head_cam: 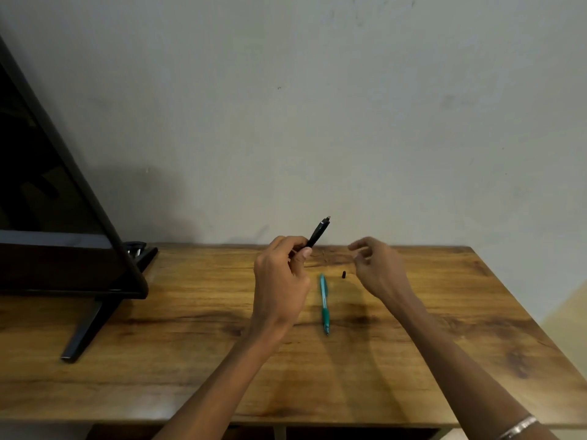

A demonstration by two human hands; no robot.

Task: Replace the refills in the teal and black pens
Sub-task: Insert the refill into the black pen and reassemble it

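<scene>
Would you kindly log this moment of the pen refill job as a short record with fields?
left hand: left hand grips the black pen, raised and tilted
right hand: right hand hovers beside it, fingers loosely curled; whether it pinches anything is unclear
teal pen: teal pen lies on the table, assembled
loose part: small black piece on the table
left side: monitor

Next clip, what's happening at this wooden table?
A person is working on pens at a brown wooden table. The left hand grips a slim black pen barrel, raised and tilted up towards the wall. The right hand hovers beside it with its fingers loosely curled; whether it pinches anything thin is too blurred to tell. A teal plastic pen lies flat on the table between the hands, and a small black cone-shaped piece lies near it. A dark flat screen stands at left.
</scene>
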